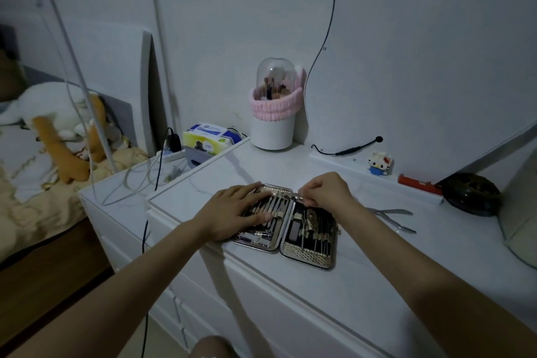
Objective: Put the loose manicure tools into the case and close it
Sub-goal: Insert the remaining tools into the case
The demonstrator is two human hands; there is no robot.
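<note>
One open case [308, 253], one loose nipper [392, 216] (two hands).

White dresser top [334, 293] bare nearer than the open metal manicure case [308, 253]; steel nail nippers [392, 219] lie right of the right hand [327, 190], its fingers curled at the case's far edge.

At the dresser's [261, 285] back edge a brush holder [272, 113] stands, with a toy figure [379, 163], a red tool [420, 184] and a dark bowl [472, 193] toward the right corner, a tissue pack [207, 138] off its left edge.
</note>
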